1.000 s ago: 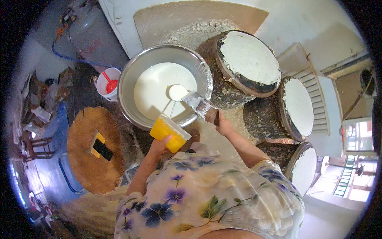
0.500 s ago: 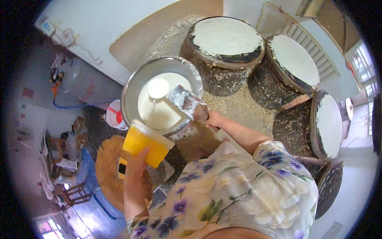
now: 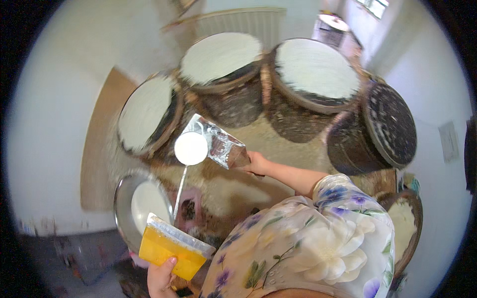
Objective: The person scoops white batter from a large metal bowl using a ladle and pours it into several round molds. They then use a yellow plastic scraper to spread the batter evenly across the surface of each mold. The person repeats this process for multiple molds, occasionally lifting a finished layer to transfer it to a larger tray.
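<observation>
In my left hand (image 3: 162, 276) is a yellow scraper (image 3: 171, 252) with a pale, smeared edge. A long-handled ladle (image 3: 191, 148), full of white batter, reaches up from behind that scraper; its handle's lower end is hidden, but it moves with my left hand. My right hand (image 3: 256, 163) is closed round the brown handle of a wide flat scraper (image 3: 218, 141), its blade streaked with batter. The ladle's bowl is right beside that blade. Below them at the left stands a steel bowl (image 3: 120, 208) of white batter.
Drum-shaped griddles stand in an arc; white batter covers the tops of the left griddle (image 3: 149, 114), the far-left one (image 3: 221, 57) and the far-right one (image 3: 318, 69). The right griddle (image 3: 390, 124) shows a dark top. Another (image 3: 401, 226), partly white, is by my right side.
My view has swung right, leaving the steel bowl at the lower left. The ladle and the right-hand scraper have moved from over the bowl to the space between the griddles.
</observation>
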The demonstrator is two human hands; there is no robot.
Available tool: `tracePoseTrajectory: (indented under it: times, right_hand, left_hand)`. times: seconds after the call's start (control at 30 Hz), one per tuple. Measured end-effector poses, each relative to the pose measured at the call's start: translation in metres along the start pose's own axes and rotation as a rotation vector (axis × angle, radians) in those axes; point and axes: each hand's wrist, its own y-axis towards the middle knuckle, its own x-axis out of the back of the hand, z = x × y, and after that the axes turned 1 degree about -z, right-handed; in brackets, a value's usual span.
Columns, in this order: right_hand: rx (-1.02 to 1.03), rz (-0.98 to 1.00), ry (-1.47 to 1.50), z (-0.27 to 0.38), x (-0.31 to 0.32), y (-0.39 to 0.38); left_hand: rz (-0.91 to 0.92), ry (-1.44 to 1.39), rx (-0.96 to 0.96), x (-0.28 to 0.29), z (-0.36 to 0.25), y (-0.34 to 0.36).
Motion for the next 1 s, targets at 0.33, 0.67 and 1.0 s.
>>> tracePoseTrajectory:
  times: [0.33,0.67,1.0]
  right_hand:
    - [-0.359,-1.011,0.157,-0.064,0.34,-0.29]
    - [-0.121,-1.299,1.026,-0.097,0.373,-0.417]
    - [-0.053,-1.238,0.789,-0.122,0.364,-0.459]
  left_hand:
    - [0.867,0.531,-0.073,-0.36,-0.046,0.095]
    - [1.085,1.398,-1.33,-0.646,0.094,0.078]
    - [1.37,0.649,-0.894,-0.688,0.101,0.037]
